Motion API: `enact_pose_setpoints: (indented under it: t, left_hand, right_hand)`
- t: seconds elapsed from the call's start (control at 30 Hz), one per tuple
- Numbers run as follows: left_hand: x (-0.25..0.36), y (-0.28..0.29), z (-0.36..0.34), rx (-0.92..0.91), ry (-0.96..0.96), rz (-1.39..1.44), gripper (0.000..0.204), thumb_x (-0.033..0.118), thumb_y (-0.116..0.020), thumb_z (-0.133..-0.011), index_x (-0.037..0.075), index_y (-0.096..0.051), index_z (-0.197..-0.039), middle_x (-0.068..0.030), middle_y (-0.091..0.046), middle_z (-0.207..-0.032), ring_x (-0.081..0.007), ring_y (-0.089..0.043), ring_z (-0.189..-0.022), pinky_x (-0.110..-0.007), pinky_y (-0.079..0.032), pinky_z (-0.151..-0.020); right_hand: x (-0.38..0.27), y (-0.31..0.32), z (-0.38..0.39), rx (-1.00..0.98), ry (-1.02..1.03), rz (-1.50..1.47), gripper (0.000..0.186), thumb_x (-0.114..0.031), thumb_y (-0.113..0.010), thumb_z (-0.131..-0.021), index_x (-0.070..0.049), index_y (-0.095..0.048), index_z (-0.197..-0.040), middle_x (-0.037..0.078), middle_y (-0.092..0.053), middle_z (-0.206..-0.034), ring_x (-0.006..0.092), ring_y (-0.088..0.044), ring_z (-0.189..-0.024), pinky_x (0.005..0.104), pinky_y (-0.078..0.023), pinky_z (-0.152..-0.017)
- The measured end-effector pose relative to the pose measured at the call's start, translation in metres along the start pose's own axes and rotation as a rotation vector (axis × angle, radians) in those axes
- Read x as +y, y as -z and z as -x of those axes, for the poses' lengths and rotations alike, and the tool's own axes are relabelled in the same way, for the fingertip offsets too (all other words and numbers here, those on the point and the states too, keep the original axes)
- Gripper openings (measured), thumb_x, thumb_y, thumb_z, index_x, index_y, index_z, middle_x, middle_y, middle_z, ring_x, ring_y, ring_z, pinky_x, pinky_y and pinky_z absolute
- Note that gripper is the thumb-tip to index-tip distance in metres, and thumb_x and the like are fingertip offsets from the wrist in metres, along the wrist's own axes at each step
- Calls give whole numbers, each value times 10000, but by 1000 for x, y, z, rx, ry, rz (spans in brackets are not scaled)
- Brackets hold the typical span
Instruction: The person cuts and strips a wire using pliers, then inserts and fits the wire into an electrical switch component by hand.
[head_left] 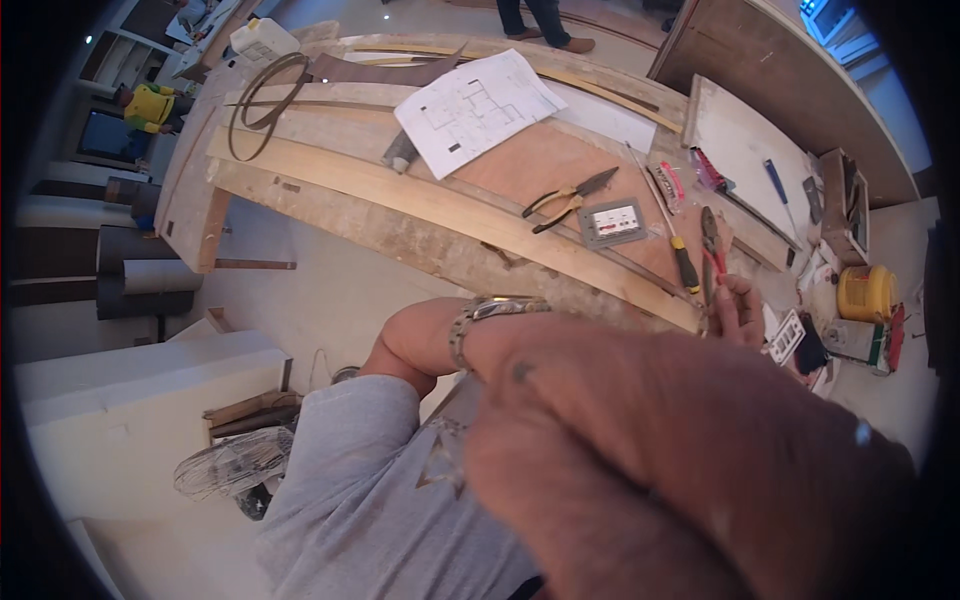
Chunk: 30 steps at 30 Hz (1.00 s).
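Observation:
My left arm, with a metal wristwatch (505,306) on it, reaches rightward across the front of the workbench. Beyond it, the fingers of what appears to be my left hand (736,312) curl around the red handles of grey-jawed pliers (714,250). My right hand (660,440) looms large and blurred close in front, covering much of the left; its fingers cannot be made out. Just left of the red-handled pliers lies a screwdriver (684,262) with a yellow-and-black handle. Black-jawed pliers (569,201) lie beside a grey-framed socket plate (613,222).
A printed plan (478,108) lies on the workbench (380,222), along with wooden strips (440,217) and a looped belt (262,118). A yellow tub (866,293) stands at right, near a white frame (786,338). A wire-caged fan (235,462) sits lower left. People (152,106) stand farther off.

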<state>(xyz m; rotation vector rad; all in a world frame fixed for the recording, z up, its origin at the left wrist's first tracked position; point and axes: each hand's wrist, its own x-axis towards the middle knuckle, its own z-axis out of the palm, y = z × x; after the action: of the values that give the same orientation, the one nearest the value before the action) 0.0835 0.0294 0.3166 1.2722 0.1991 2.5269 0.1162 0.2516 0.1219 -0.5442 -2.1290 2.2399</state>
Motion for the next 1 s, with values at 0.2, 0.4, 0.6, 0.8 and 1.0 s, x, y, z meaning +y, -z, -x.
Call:
enact_pose_setpoints:
  t: [0.2, 0.4, 0.6, 0.8, 1.0]
  left_hand:
    - [-1, 12, -4, 6, 137, -119, 278, 109, -658, -1049, -96, -640, -1234, -233, -732, -1130, -287, -742, -950, -407, -576, -840]
    - [-14, 17, -16, -51, 247, -163, 271, 110, -656, -1050, -91, -639, -1231, -227, -728, -1122, -284, -737, -945, -404, -574, -835]
    - [-35, 2, -25, -49, 255, -198, 264, 110, -654, -1052, -86, -638, -1227, -222, -725, -1115, -282, -732, -940, -401, -571, -830]
    - [-38, 8, -36, -82, 272, -176, 257, 110, -651, -1053, -81, -637, -1224, -217, -721, -1108, -279, -726, -935, -398, -569, -825]
    - [-35, 5, -31, -56, 257, -165, 250, 110, -649, -1054, -76, -636, -1221, -211, -718, -1101, -276, -721, -930, -395, -566, -821]
  right_hand:
    - [-7, -8, 11, 57, -46, 93, 158, -228, -704, -1051, -104, -643, -1125, -97, -505, -771, -10, -378, -606, 199, -227, -538]
    - [-6, -15, 17, -39, -60, 36, 138, -160, -678, -1056, -71, -644, -1156, -38, -586, -775, 18, -425, -533, 211, -303, -464]
    - [-9, -26, 16, -157, -119, -7, 156, -157, -679, -1064, -63, -654, -1185, -11, -629, -804, 27, -480, -574, 207, -352, -497]
    - [-6, -19, 11, -171, -90, -25, 158, -141, -685, -1054, -52, -655, -1182, 3, -642, -800, 24, -467, -545, 202, -332, -472]
    - [-17, -21, 16, -177, -147, -189, 189, -153, -663, -1068, -27, -651, -1209, 38, -647, -800, 42, -440, -478, 208, -337, -427]
